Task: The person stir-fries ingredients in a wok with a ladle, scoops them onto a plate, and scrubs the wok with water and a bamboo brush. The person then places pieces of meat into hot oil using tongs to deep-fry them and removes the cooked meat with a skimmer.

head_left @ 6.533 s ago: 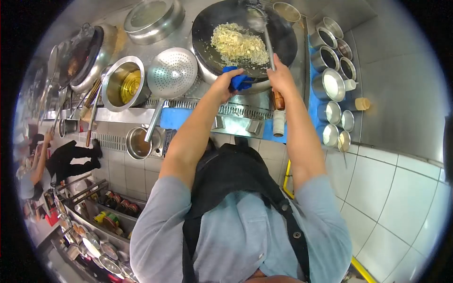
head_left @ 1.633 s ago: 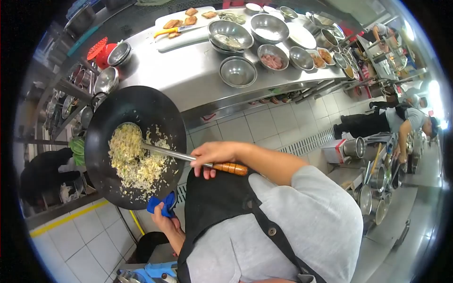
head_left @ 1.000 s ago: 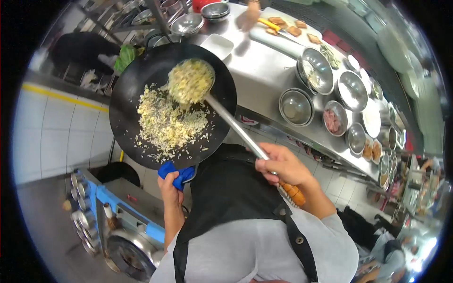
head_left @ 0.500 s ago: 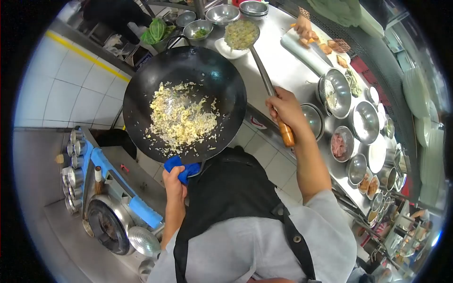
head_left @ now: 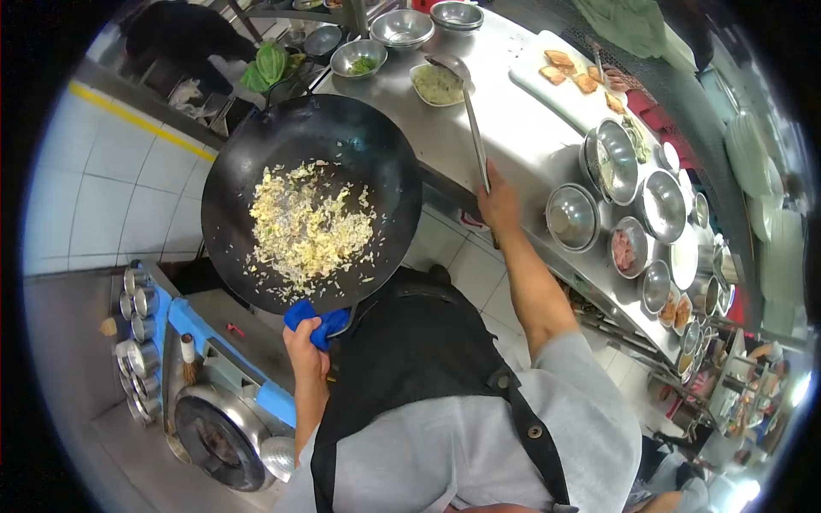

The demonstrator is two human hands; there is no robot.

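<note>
A black wok holds loose fried rice with yellow egg-like bits and stray grains up its sides. My left hand is closed on the wok's handle through a folded blue cloth. In my right hand is the long handle of a ladle. Its bowl is tipped at the edge of a small white dish, and a pale greenish mixture fills that dish. Whether the ladle touches the dish I cannot tell.
Metal bowls crowd the steel counter on the right, one with raw pink meat. Another person's hand is beside a white cutting board with browned pieces. Lower left stands a stove burner.
The ladle was heaped with the greenish mixture; it has tipped, and the mixture now lies in the white dish. The wok sits slightly further left in view. The other person's hand has shifted right.
</note>
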